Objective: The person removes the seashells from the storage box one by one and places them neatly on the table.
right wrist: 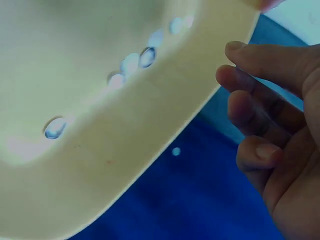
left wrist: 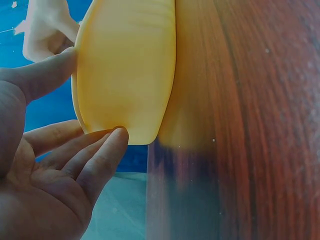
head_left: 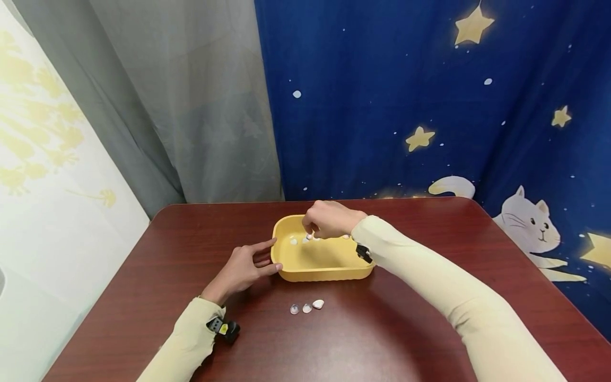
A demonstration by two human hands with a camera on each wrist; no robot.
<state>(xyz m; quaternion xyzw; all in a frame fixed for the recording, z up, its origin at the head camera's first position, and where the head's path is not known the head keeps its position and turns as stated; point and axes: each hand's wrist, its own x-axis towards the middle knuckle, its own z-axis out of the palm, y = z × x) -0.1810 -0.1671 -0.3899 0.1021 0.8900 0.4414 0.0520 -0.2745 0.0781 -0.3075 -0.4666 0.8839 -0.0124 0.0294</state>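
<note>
A shallow yellow tray (head_left: 310,275) stands on the table. My left hand (head_left: 243,268) holds its left end, the thumb (left wrist: 52,70) at the rim and the other fingers against the end wall. Above the tray's far side is my right hand (head_left: 329,220), bent downward. In the right wrist view its thumb and index fingertip are close but apart, with nothing visible between them. Several small clear and whitish pieces, among them a clear rounded piece (right wrist: 55,128), lie inside along the far wall. Before the tray lie two clear round pieces (head_left: 307,308) and a white shell-like piece (head_left: 318,304).
The dark reddish wooden table (head_left: 191,228) has rounded far corners. Behind it hang a grey curtain (head_left: 210,106) and a blue curtain (head_left: 358,106) with stars and a white cat. A white panel (head_left: 57,185) stands at the left.
</note>
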